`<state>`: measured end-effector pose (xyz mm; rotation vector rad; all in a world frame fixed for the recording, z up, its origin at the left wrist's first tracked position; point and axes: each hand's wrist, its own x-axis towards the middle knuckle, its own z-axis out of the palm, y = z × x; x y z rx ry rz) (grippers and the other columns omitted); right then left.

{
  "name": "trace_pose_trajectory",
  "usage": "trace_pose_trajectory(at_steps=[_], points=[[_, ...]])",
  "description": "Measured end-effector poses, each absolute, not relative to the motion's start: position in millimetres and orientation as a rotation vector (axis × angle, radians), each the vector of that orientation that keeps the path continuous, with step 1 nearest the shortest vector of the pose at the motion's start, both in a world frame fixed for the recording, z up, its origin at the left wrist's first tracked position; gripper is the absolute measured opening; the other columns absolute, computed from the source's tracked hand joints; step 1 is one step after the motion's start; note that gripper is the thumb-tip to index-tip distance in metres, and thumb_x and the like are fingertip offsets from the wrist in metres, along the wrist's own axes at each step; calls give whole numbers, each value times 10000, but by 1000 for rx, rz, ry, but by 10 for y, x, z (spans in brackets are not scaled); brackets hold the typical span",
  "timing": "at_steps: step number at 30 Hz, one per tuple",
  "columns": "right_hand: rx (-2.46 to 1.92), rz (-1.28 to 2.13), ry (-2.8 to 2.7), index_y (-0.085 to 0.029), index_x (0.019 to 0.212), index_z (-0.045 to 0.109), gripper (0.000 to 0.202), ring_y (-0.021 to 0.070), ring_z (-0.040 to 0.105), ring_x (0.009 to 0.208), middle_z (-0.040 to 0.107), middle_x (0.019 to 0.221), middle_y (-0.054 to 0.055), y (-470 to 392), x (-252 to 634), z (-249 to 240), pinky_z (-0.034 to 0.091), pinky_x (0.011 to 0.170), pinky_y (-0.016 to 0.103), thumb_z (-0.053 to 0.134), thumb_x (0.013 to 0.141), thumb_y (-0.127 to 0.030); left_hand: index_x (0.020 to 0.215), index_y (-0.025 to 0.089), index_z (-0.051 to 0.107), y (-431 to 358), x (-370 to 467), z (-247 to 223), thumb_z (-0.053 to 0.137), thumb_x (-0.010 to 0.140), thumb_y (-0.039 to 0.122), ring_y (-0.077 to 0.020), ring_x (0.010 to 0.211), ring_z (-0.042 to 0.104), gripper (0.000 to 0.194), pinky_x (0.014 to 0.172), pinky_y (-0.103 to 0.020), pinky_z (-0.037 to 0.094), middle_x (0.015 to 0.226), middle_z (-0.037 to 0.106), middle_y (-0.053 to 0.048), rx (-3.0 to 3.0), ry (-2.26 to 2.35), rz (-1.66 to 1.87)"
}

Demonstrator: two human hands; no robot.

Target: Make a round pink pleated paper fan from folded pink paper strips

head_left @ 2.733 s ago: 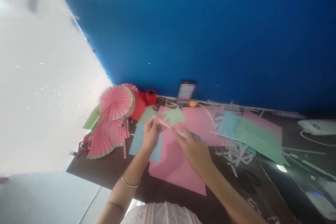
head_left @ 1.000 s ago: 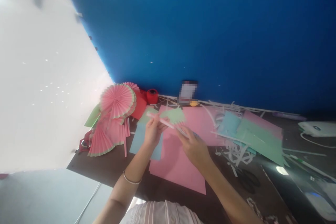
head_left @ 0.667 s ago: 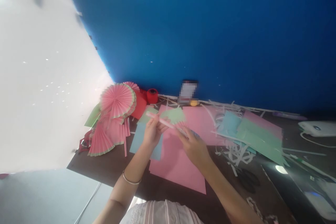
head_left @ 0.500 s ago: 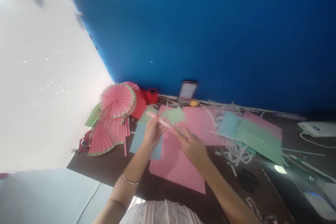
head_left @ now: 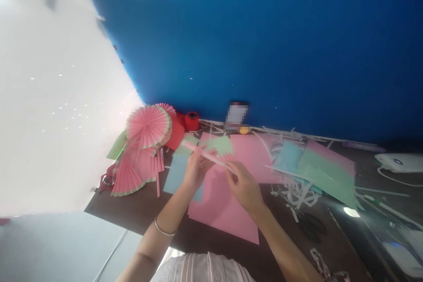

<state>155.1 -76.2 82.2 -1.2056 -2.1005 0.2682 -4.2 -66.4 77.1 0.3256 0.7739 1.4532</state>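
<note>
A narrow pink paper strip [head_left: 211, 157] slants between my hands, above the pink sheets [head_left: 224, 211]; whether it is rolled or folded I cannot make out. My left hand [head_left: 195, 169] is closed on the strip near its far left end, and part of that end sticks out past the fingers. At the strip's lower right end, my right hand [head_left: 243, 184] pinches it between thumb and fingers. Beneath the hands lie a light blue sheet [head_left: 176, 176] and a part-pleated green and pink paper [head_left: 220, 144].
Pink pleated paper fans [head_left: 147, 128] with green edges stand at the left by the wall. A red tape roll [head_left: 192, 121] sits at the back. To the right are white paper scraps [head_left: 300, 194], green sheets [head_left: 327, 172], black-handled scissors [head_left: 312, 227] and a white device [head_left: 399, 162].
My right hand has slid a little to the right and down along the strip, so a longer stretch shows between the hands. My left hand has shifted slightly to the right.
</note>
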Motion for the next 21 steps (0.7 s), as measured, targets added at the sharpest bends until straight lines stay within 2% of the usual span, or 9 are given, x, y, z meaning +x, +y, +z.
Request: trace_pose_trajectory(at_steps=[2,5,11,18,21], points=[[-1237,280,-2099,-199,1041,576,235,203,653,880,673,964,85,-761,1562,800,543,720,320,401,923,-303,1135,146,561,-713,24,741,683,748,421,-278,1118,578,491,992,-428,409,1117,652,-161,403,755,1410],[-1248,270,-2113,-204,1034,575,237,196,658,808,677,920,77,-770,1577,767,535,668,306,404,923,-325,1097,137,597,-750,98,684,714,730,335,-282,1124,573,433,997,-432,402,1098,663,-154,523,857,1413],[-1153,207,-2267,-216,1009,606,256,188,644,795,668,882,74,-773,1586,781,508,639,282,376,934,-300,1023,131,634,-719,92,622,600,807,411,-238,951,646,355,884,-394,473,941,705,-122,875,1097,1480],[-1204,710,-2150,-223,882,617,220,170,617,764,642,859,47,-660,1571,940,509,626,286,403,911,-261,1078,140,590,-681,-26,672,483,871,444,-140,691,604,383,705,-277,472,804,669,-60,1159,1127,1326],[-1186,807,-2152,-221,879,619,210,176,611,759,637,853,50,-613,1585,986,512,618,295,413,897,-257,1129,149,557,-671,-44,685,440,887,465,-111,611,548,414,629,-250,448,739,620,-29,1198,1117,1276]])
